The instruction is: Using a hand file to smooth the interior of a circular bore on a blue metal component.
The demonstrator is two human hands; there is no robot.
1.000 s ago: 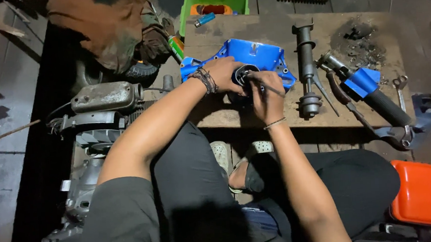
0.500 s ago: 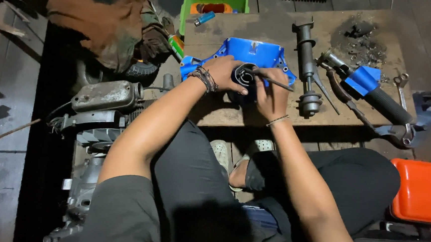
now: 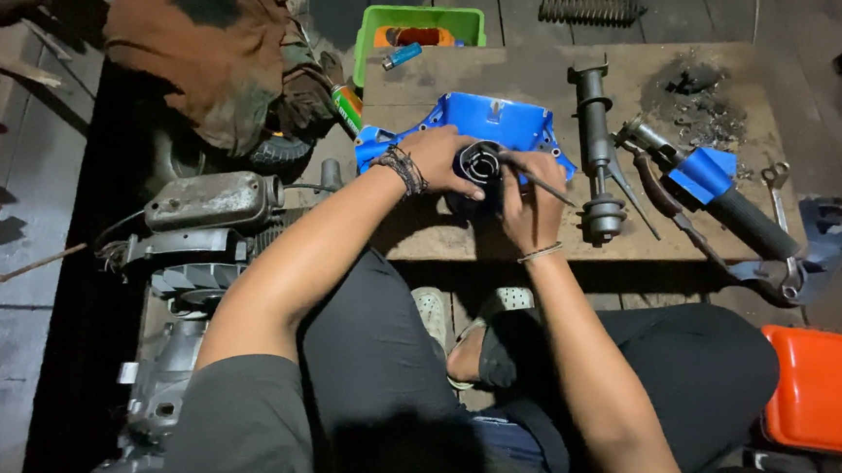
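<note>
My left hand (image 3: 445, 157) grips a black round part (image 3: 478, 165) that sits on a blue plastic housing (image 3: 487, 120) on the wooden board (image 3: 528, 74). A beaded bracelet circles that wrist. My right hand (image 3: 528, 201) pinches a thin metal tool (image 3: 547, 188) like a pen, its point against the black part's open top. Both hands meet at the board's near middle.
A dark metal shaft (image 3: 596, 148) lies right of the hands, then a blue-guarded power tool (image 3: 716, 194) and a wrench (image 3: 776, 181). A green tray (image 3: 418, 27) and a coil spring (image 3: 587, 7) sit at the back. An engine (image 3: 210, 206) lies left, an orange box (image 3: 830, 392) at lower right.
My hands have stayed on the black part; the right hand has shifted the thin tool slightly against its top. Nothing else has moved.
</note>
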